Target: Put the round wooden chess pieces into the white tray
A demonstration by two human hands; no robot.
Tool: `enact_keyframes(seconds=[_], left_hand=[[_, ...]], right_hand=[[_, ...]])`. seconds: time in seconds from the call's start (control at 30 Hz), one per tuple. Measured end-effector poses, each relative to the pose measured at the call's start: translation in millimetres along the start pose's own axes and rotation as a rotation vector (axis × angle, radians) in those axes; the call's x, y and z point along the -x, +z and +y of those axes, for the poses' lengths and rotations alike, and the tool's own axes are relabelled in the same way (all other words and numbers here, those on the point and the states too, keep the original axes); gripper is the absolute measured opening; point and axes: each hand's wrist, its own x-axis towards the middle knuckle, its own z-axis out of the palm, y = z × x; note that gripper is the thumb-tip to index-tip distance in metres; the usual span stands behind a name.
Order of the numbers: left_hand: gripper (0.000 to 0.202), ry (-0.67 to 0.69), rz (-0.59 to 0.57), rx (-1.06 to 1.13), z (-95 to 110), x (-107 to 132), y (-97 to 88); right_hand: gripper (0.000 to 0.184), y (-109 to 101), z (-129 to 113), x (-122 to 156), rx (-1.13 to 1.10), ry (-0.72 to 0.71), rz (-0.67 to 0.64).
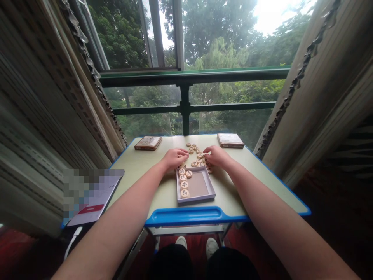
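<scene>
Round wooden Chinese chess pieces [191,151] lie in a loose heap in the middle of the table. At the left side of the heap my left hand [176,157] is open, its fingers stretched over a few pieces and partly hiding them. From the other side my right hand [217,156] reaches in, fingers apart and slightly bent, with the fingertips at the pieces' edge. Just nearer to me sits a shallow open box [201,186] with a pale rim. Along its left wall stands a column of pieces [184,184], and one more piece [189,174] lies beside the top one.
Two flat brown boxes lie at the far side, one left [148,143] and one right [230,140]. A blue tray groove [186,214] runs along the table's front edge. On the left is a partly blurred flat item [96,202] with a white cable [71,241]. Curtains flank the window.
</scene>
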Motion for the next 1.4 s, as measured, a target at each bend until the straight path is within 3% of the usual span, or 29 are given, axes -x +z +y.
enact_keyframes(seconds=[0.2, 0.4, 0.53, 0.93, 1.13, 1.23, 1.4], left_hand=[[0.024, -0.020, -0.042, -0.112, -7, -2, 0.5], [0.032, -0.038, 0.038, -0.261, -13, -3, -0.3], [0.034, -0.080, -0.029, -0.375, -17, -2, -0.2], [0.033, -0.081, 0.002, -0.379, -17, -3, -0.9], [0.034, -0.068, 0.001, -0.416, -17, -4, -0.7], [0.033, -0.067, 0.011, -0.411, -16, -4, -0.9], [0.033, -0.063, 0.014, -0.409, -16, -4, -0.5]], right_hand=[[0.027, -5, 1, 2, -0.043, 0.087, -0.073], [0.030, -7, 7, 0, -0.068, 0.137, -0.021], [0.026, -6, 5, 1, -0.140, 0.160, -0.126], [0.020, 1, -2, -1, -0.198, 0.139, -0.148], [0.039, 6, 3, -6, -0.077, 0.141, -0.038], [0.027, 5, 3, -6, -0.148, 0.142, -0.002], [0.021, 5, 0, -3, -0.195, 0.060, -0.078]])
